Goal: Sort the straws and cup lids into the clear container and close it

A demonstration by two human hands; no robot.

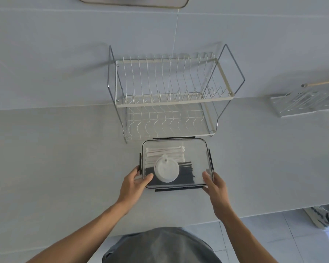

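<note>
Head: both hands [135,182] grip lidded container [194,149]

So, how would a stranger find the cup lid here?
Find the wire dish rack on the counter; a clear container sits before it. Inside, the cup lid lies on straws: the only round white thing, with a small hole.

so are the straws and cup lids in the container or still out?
In. White straws, black straws and cup lids all lie inside the clear container; none show on the counter.
</note>
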